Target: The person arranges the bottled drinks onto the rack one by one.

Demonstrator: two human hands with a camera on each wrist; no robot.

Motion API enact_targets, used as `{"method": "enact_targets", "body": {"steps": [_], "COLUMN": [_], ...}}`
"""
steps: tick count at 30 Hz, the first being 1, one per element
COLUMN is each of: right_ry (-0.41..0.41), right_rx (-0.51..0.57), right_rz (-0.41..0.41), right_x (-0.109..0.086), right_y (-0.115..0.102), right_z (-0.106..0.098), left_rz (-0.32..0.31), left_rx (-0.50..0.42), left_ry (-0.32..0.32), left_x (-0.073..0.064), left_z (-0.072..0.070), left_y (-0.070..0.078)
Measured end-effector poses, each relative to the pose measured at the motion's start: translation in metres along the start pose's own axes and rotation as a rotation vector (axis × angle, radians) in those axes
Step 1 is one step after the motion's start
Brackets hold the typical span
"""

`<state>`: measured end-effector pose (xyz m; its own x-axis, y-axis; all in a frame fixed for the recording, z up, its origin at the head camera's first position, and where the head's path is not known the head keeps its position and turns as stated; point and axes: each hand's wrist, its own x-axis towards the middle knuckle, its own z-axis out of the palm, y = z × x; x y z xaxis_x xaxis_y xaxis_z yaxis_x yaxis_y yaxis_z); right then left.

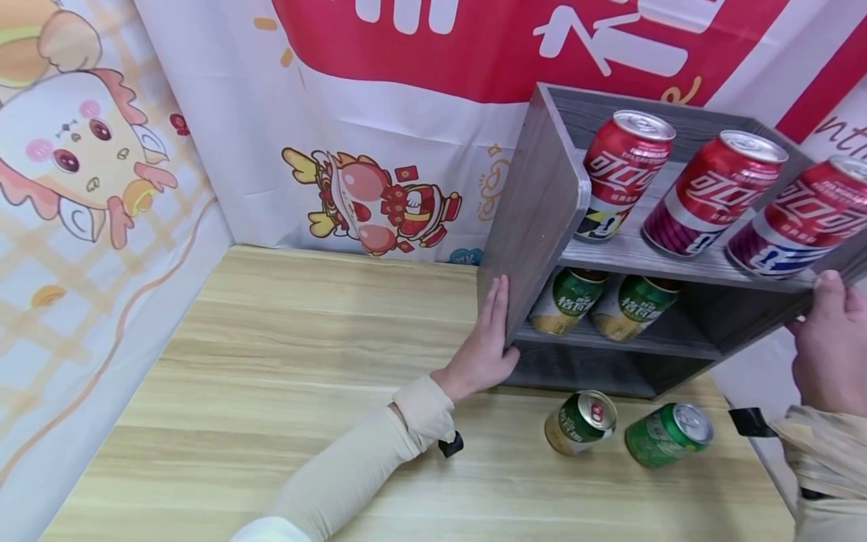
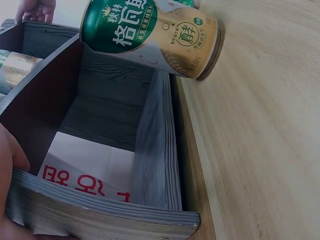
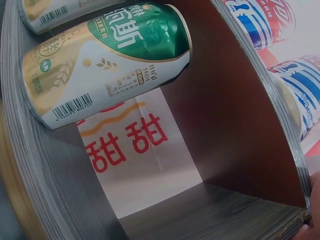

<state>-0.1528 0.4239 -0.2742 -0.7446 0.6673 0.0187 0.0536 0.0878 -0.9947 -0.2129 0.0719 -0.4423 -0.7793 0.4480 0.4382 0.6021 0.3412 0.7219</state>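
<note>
A grey wooden shelf rack stands at the back right of the table. My left hand grips its left side panel, fingers along the outside and thumb at the front edge. On the opposite side, my right hand holds the right panel, its thumb at the front edge; its other fingers are mostly hidden. Three red cola cans, the leftmost one upright, stand on the upper level. Two green-and-gold drink cans, one at the left and one beside it, occupy the middle level.
Before the rack, a green-and-gold can and a bright green can stand on the wooden table. Behind them all hangs a printed cloth, with another patterned cloth at the left.
</note>
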Motion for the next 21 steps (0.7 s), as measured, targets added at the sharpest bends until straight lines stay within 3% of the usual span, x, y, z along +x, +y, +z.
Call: {"method": "enact_targets", "body": {"steps": [21], "right_ry": [-0.021], "right_rx": [0.038], "right_rz": [-0.016], "right_x": [-0.0029], "right_y": [0.0026], "right_z": [-0.0031], "left_rz": [-0.037], "left_rx": [0.084], "left_ry": [0.025], "left_x": [0.0], "left_z": [0.0043], "left_y": [0.0026]}}
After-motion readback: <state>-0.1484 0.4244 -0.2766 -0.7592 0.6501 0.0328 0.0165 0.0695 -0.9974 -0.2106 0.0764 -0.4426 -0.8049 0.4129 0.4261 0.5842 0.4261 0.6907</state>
